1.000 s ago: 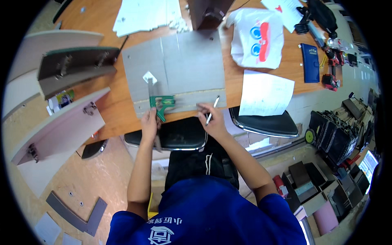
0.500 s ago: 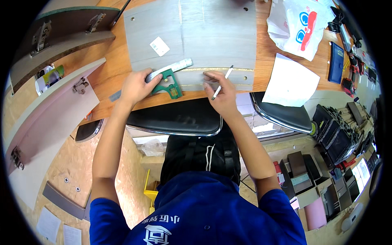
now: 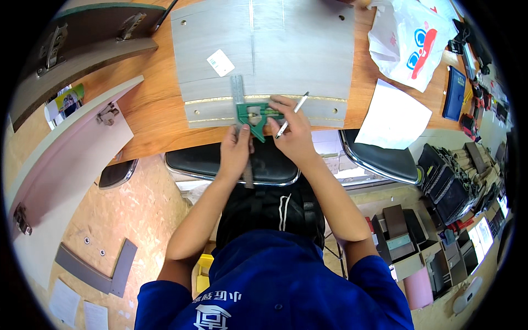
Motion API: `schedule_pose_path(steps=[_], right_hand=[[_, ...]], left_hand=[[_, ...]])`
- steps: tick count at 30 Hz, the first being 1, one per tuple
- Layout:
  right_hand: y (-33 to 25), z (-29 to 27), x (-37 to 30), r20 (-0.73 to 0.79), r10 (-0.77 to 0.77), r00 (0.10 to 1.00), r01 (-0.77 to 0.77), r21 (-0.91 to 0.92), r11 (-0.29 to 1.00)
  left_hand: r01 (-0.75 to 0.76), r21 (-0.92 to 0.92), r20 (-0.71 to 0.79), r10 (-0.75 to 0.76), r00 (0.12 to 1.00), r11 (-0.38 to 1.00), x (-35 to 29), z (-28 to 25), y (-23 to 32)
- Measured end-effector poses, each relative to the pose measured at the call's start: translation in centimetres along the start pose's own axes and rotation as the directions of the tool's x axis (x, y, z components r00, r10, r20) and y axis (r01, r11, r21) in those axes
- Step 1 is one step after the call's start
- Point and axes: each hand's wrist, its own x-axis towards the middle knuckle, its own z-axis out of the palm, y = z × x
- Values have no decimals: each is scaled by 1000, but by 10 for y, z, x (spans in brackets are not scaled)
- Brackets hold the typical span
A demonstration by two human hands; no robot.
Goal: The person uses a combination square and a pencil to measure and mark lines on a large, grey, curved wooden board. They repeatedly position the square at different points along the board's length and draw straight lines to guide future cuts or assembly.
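Observation:
My left hand (image 3: 235, 151) is closed on the steel blade of a combination square with a green head (image 3: 253, 116). The blade runs from over a grey panel (image 3: 308, 60) to past the table's front edge, pointing toward me. Thumb and fingers of my right hand (image 3: 295, 135) touch the right side of the green head. A white pen (image 3: 301, 102) with a dark tip is tucked between the fingers of that same hand, slanting up and right. The square lies across the panel's near strip, which has light raw edge lines and a hole near each end. A white label (image 3: 221, 63) sits on the panel.
Right of the panel lie a white plastic bag (image 3: 404, 47), a white sheet of paper (image 3: 393, 115) and a blue notebook (image 3: 454, 93). Boards with hinges (image 3: 71, 137) stand at the left. Black stools (image 3: 264, 159) are at the table's front edge. Part of another hand (image 3: 362, 3) shows at the top.
The combination square has turned from slanting to nearly straight toward me. My left hand has moved right and nearer me along the blade. My right hand has come onto the green head, keeping the pen.

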Motion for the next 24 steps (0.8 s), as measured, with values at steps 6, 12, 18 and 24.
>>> schedule_pose_path(steps=[6,12,18,24], right_hand=[[17,-12,2,33,-14,999,20,-185,983],[27,-19,3,32,-85,996,91,-350,932],[30,-16,3,-12,-95,995,84,-375,923],[30,-13,3,-36,-119,992,97,-371,924]], left_hand=[[27,21,-29,-26,999,999,8,29,-8],[27,152,-4,-27,1000,988,17,19,-10],[135,42,46,-137,990,990,4,6,-9],[43,99,65,-50,997,994,1,-6,-18]])
